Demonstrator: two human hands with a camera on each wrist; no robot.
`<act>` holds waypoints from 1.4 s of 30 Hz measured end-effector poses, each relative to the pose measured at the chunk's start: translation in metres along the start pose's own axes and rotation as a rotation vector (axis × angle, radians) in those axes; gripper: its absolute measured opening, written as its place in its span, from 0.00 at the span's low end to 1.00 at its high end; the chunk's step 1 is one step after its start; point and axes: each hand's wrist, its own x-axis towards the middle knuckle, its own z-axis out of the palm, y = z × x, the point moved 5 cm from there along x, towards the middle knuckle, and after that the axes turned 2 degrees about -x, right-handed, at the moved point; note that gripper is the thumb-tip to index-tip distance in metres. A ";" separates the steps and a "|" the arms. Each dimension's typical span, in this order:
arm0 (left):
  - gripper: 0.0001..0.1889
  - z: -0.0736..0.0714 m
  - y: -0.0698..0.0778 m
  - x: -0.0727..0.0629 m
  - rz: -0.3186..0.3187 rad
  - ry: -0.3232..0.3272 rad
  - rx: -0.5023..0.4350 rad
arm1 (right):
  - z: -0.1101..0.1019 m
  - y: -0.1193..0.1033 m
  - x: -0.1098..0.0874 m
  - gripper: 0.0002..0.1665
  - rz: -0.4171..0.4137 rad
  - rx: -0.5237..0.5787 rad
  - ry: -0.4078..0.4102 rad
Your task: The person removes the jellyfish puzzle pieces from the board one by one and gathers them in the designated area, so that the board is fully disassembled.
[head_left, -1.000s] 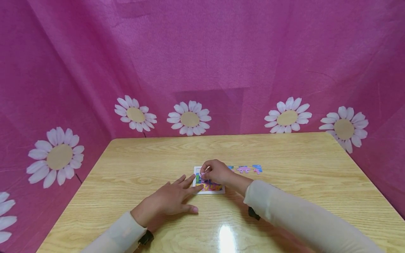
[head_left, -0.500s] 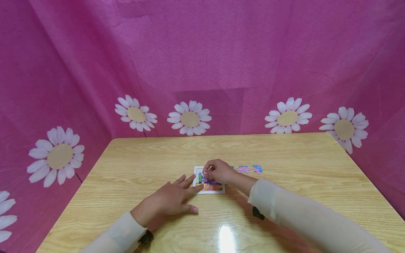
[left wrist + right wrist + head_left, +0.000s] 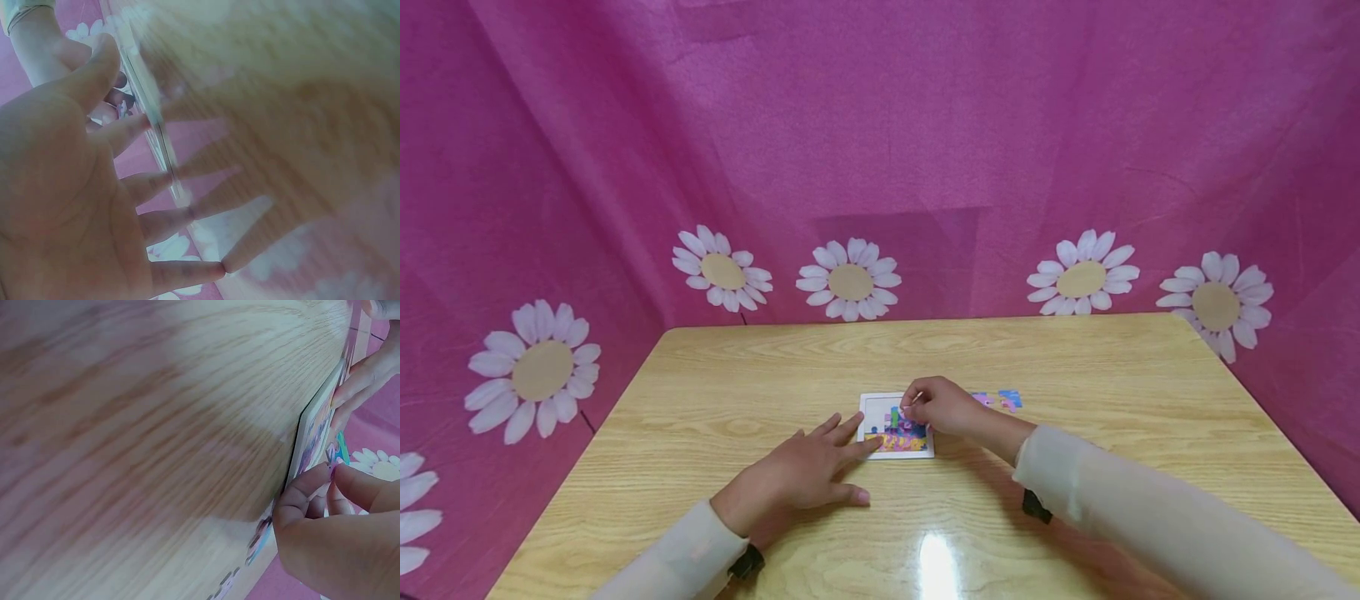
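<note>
A small jigsaw puzzle in a white frame (image 3: pixel 910 456) lies on the table, its lower rows filled with yellow, pink and blue pieces. Pinched between the thumb and index finger of my right hand (image 3: pixel 943 406) is a green and pink puzzle piece (image 3: pixel 340 450), held over the upper right part of the frame. My left hand (image 3: pixel 805 471) is spread with straight fingers, its fingertips on the left side of the frame. In the left wrist view the same left hand (image 3: pixel 69 187) shows its palm, fingers against the tabletop.
Right of the frame, a blue and pink loose piece (image 3: pixel 1011 400) lies on the wooden table (image 3: pixel 760 367), with another loose piece (image 3: pixel 981 399) partly behind my right hand. A pink curtain (image 3: pixel 895 125) with white daisies hangs around the table's back and sides.
My right hand has moved right across the frame with the puzzle piece, uncovering the frame's upper left and covering some loose pieces. My left hand stays in place.
</note>
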 end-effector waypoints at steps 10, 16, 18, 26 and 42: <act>0.42 0.000 0.000 0.000 -0.008 -0.006 -0.015 | -0.013 0.012 -0.010 0.04 -0.011 0.058 -0.022; 0.42 0.001 0.000 0.000 -0.007 -0.003 -0.016 | -0.020 0.017 -0.018 0.04 -0.038 0.035 -0.002; 0.42 0.001 -0.001 0.000 -0.003 0.000 -0.019 | -0.023 0.018 -0.020 0.03 -0.041 0.027 0.003; 0.42 -0.001 0.001 -0.002 0.000 -0.003 -0.027 | -0.033 0.026 -0.029 0.02 -0.023 -0.029 0.045; 0.42 -0.003 0.003 -0.002 0.006 0.001 -0.022 | -0.038 0.028 -0.039 0.03 -0.102 -0.154 0.109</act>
